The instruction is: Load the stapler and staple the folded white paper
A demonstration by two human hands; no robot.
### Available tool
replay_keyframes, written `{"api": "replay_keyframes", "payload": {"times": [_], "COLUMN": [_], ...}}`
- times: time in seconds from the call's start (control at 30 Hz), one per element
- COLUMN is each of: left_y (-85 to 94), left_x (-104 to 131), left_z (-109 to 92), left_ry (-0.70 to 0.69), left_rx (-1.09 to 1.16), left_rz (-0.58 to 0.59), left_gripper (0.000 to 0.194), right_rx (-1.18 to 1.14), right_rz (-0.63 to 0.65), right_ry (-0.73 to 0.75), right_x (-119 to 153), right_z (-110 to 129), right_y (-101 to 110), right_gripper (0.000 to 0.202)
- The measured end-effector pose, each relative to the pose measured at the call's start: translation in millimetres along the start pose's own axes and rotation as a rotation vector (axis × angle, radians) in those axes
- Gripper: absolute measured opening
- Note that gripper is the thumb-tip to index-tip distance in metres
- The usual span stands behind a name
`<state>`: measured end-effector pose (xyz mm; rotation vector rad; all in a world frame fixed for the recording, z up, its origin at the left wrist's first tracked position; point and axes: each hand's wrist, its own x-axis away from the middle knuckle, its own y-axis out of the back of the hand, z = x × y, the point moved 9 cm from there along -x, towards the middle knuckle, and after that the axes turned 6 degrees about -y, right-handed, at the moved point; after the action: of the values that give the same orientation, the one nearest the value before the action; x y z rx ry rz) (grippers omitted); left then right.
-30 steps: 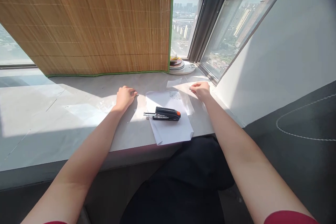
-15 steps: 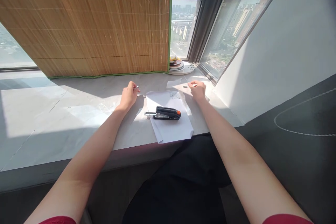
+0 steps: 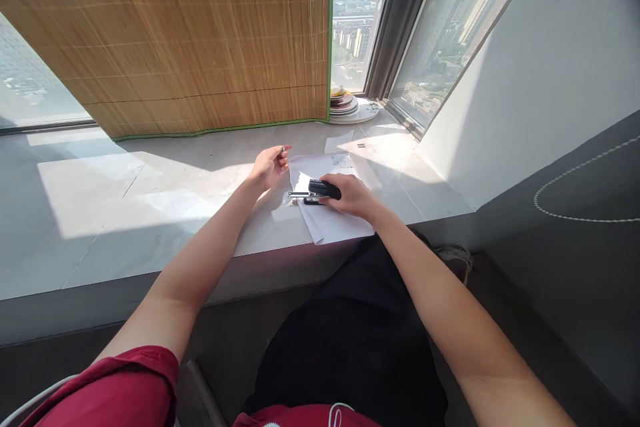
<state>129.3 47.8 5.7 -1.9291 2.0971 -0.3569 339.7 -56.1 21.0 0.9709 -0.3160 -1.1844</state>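
My right hand (image 3: pixel 350 195) is wrapped round the rear part of a black stapler (image 3: pixel 320 188), whose metal tray sticks out to the left. The stapler is over white sheets of paper (image 3: pixel 340 225) at the ledge's front edge. To the left of the paper, my left hand (image 3: pixel 271 165) is raised with its fingers closed on a small thing, too small to make out. Two small staple strips (image 3: pixel 361 145) lie behind the paper, beside a small paper piece (image 3: pixel 339 141).
A stack of plates (image 3: pixel 344 107) stands in the window corner at the back. A bamboo blind (image 3: pixel 210 40) hangs over the back of the ledge (image 3: pixel 125 213). At the right are a white wall (image 3: pixel 525 87) and a bead chain (image 3: pixel 575 216).
My right hand has moved from near the staple strips down to the stapler and taken hold of it. My left hand has moved right, closer to the paper. The view has shifted.
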Motion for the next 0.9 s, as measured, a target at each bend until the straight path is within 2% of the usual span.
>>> {"api": "replay_keyframes", "payload": {"times": [0.07, 0.2, 0.3, 0.5, 0.7, 0.9], "left_y": [-7.0, -27.4, -41.8, -66.4, -72.3, -75.8], "left_x": [1, 10, 18, 38, 43, 44], "left_z": [-4, -10, -7, -5, 5, 5], "left_ry": [-0.09, -0.315, -0.368, -0.462, -0.453, -0.44], "left_rx": [-0.141, -0.445, -0.574, -0.845, -1.059, -1.047], "left_rz": [0.083, 0.275, 0.403, 0.587, 0.663, 0.67], "left_gripper": [0.015, 0.035, 0.046, 0.038, 0.032, 0.038], "right_rx": [0.014, 0.015, 0.101, 0.181, 0.167, 0.17], "right_rz": [-0.036, -0.172, -0.205, -0.192, -0.175, -0.158], "right_ry": [-0.036, -0.086, -0.157, -0.199, -0.153, -0.174], "right_x": [0, 4, 6, 8, 7, 7], "right_z": [-5, -14, -25, -37, -30, -29], "right_y": [4, 26, 35, 33, 29, 30], "right_gripper": [0.029, 0.03, 0.03, 0.031, 0.026, 0.026]}}
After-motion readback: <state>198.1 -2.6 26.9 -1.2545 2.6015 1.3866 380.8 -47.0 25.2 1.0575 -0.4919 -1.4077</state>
